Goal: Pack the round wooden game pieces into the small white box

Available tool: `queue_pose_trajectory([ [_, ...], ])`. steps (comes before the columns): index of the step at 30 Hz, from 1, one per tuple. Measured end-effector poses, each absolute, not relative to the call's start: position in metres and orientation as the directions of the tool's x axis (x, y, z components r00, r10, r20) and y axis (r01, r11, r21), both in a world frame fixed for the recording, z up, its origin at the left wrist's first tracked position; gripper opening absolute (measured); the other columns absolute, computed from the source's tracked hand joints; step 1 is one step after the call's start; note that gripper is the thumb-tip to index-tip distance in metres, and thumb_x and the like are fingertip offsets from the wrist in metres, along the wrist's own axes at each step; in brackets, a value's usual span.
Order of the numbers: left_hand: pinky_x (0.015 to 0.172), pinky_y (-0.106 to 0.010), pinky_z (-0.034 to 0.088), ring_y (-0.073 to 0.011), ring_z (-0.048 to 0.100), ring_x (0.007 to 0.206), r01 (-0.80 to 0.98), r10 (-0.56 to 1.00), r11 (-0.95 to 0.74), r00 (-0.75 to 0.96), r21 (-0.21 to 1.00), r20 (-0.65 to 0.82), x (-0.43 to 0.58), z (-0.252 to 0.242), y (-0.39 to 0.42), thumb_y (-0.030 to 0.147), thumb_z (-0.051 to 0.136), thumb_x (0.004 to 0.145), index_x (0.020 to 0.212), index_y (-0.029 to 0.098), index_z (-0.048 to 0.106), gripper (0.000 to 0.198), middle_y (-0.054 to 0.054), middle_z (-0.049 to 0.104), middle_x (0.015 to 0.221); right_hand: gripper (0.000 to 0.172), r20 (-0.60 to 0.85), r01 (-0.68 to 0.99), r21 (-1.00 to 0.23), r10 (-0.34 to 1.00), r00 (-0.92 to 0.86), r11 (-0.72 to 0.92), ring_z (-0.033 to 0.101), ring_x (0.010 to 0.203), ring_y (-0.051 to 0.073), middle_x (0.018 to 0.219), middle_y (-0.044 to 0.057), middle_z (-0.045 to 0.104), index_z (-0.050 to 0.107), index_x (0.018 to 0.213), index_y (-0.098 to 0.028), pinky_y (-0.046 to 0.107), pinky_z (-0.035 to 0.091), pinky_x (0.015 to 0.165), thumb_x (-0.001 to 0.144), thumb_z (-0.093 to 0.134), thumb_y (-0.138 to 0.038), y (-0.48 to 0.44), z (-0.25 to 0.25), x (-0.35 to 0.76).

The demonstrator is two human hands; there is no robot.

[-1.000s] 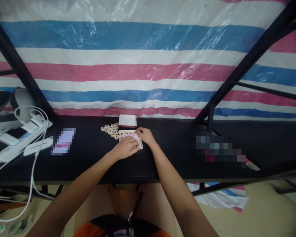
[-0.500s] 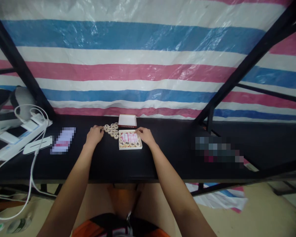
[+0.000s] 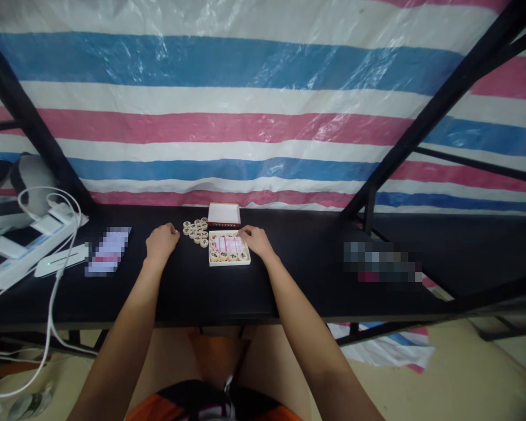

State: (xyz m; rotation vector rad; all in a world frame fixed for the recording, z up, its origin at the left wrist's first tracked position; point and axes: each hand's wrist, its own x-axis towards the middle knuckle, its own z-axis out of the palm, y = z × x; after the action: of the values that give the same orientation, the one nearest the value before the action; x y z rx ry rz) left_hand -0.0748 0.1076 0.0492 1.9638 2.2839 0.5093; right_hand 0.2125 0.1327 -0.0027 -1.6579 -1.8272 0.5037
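A shallow white box (image 3: 229, 263) holds round Chinese chess pieces (image 3: 232, 256) with black characters and a printed pink-and-white sheet on top. My right hand (image 3: 255, 239) bends over the box's back right corner, thumb and fingers closed at its edge. Left of the box, several loose chess pieces (image 3: 197, 234) lie flat in a cluster. A short gap separates them from my left hand (image 3: 161, 241), whose fingers are curled together; whatever they may hold is hidden. The upturned box lid (image 3: 224, 214) rests just behind the box.
All this is on a black table (image 3: 193, 298). At left are a blurred-out phone (image 3: 108, 251), a white flat device (image 3: 61, 261) and white cables (image 3: 51, 327). A pixelated item (image 3: 381, 261) lies to the right. Black metal posts (image 3: 398, 152) and a striped plastic sheet (image 3: 228, 128) stand behind.
My left hand has drawn slightly left, away from the loose pieces, its fingers more curled. My right hand stays at the box corner. The whole view has shifted a little.
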Motion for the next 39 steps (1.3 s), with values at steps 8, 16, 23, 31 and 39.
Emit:
queue_pose_trajectory([
  [8, 0.074, -0.027, 0.046, -0.017, 0.061, 0.078, 0.638, 0.853, -0.513, 0.454, 0.574, 0.258, -0.034, 0.039, 0.107, 0.039, 0.057, 0.083, 0.089, 0.02, 0.068, 0.023, -0.002, 0.069, 0.089, 0.024, 0.181, 0.749, -0.647, 0.983, -0.03, 0.142, 0.065, 0.081, 0.017, 0.084, 0.002, 0.072, 0.072, 0.09, -0.024, 0.022, 0.044, 0.073, 0.086, 0.05, -0.032, 0.133, -0.003, 0.213],
  [16, 0.082, -0.028, 0.046, -0.0183, 0.064, 0.085, 0.56, 0.784, -0.577, 0.584, 0.594, 0.211, -0.031, 0.03, 0.109, 0.035, 0.061, 0.084, 0.085, 0.02, 0.073, 0.019, -0.003, 0.072, 0.09, 0.024, 0.178, 0.746, -0.65, 0.984, -0.032, 0.142, 0.064, 0.08, 0.017, 0.082, 0.002, 0.072, 0.072, 0.089, -0.023, 0.022, 0.043, 0.071, 0.086, 0.05, -0.031, 0.132, -0.001, 0.212],
  [23, 0.086, -0.03, 0.046, -0.019, 0.065, 0.091, 0.571, 0.781, -0.593, 0.581, 0.568, 0.231, -0.034, 0.026, 0.111, 0.026, 0.054, 0.088, 0.09, 0.02, 0.073, 0.02, -0.005, 0.073, 0.095, 0.025, 0.174, 0.764, -0.63, 0.984, -0.034, 0.138, 0.064, 0.081, 0.017, 0.084, 0.003, 0.072, 0.072, 0.089, -0.024, 0.023, 0.043, 0.073, 0.086, 0.049, -0.032, 0.132, -0.002, 0.212],
  [31, 0.081, -0.03, 0.048, -0.0184, 0.063, 0.084, 0.595, 0.768, -0.623, 0.589, 0.508, 0.253, -0.031, 0.031, 0.104, 0.022, 0.053, 0.084, 0.088, 0.019, 0.072, 0.02, -0.005, 0.069, 0.09, 0.025, 0.168, 0.765, -0.63, 0.985, -0.032, 0.132, 0.064, 0.081, 0.017, 0.083, 0.003, 0.072, 0.072, 0.09, -0.024, 0.023, 0.043, 0.072, 0.086, 0.049, -0.033, 0.134, -0.003, 0.213],
  [39, 0.096, -0.039, 0.041, -0.0235, 0.056, 0.104, 0.595, 0.704, -0.705, 0.649, 0.386, 0.287, -0.017, 0.033, 0.091, 0.02, 0.053, 0.081, 0.095, 0.022, 0.073, 0.024, -0.006, 0.065, 0.107, 0.025, 0.167, 0.763, -0.633, 0.985, -0.033, 0.133, 0.064, 0.085, 0.018, 0.086, 0.003, 0.072, 0.072, 0.09, -0.024, 0.023, 0.043, 0.073, 0.087, 0.049, -0.032, 0.132, -0.001, 0.212],
])
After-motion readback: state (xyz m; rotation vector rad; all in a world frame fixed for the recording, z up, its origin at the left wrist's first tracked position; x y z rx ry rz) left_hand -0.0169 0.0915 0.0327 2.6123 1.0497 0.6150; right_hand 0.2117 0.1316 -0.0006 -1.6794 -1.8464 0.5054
